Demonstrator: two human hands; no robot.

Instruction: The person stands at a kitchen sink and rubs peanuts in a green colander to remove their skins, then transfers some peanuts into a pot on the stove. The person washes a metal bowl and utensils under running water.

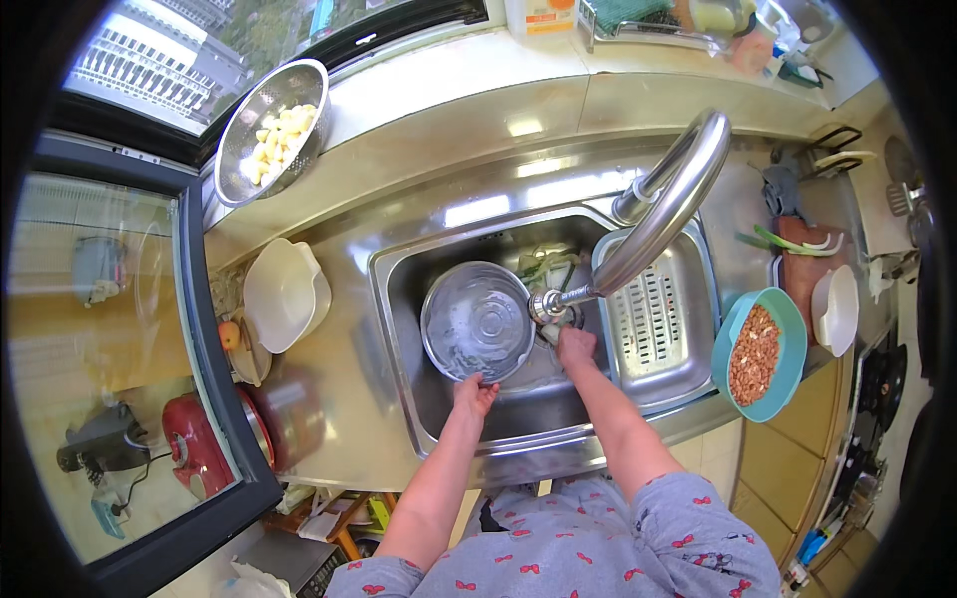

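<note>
My left hand [475, 396] grips the near rim of a round, shiny metal bowl [478, 321] in the left part of the stainless steel sink [516, 430]. Some water seems to lie in the bowl. My right hand [577, 347] is low in the sink, right of the bowl, with its fingers curled by a pale object [551, 333]; whether it holds this is unclear. The spray head of the faucet [549, 305] hangs over the bowl's right edge. Behind it, green and whitish vegetable scraps [549, 269] lie on the sink floor.
A perforated metal tray [647, 321] fills the sink's right side. Further right, a turquoise bowl [761, 355] of peanuts stands near a cutting board [804, 273] with scallion [804, 243]. A white basin [286, 295] is at left, and a colander [273, 134] of peeled garlic sits on the ledge.
</note>
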